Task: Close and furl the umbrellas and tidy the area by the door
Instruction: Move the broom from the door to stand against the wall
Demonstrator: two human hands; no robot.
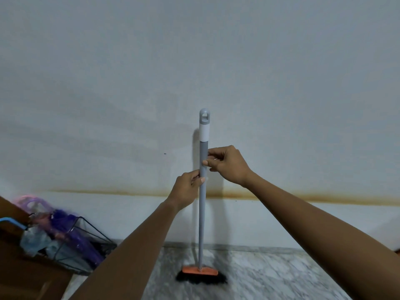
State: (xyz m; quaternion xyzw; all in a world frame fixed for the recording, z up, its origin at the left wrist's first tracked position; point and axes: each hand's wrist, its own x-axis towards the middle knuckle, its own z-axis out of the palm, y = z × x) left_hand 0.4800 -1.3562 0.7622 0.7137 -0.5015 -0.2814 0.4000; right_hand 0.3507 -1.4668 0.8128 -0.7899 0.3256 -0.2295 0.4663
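Two bare forearms reach forward. The left hand (187, 187) pinches the broom (203, 215) handle at mid-height, and the right hand (229, 165) grips it just above. The broom stands upright against the wall (194, 61), long axis vertical, hanging loop up and black bristles down on the marble floor (270, 276). At lower left, a black wire basket (95, 229) holds furled umbrellas (62, 221), purple and clear, handles up.
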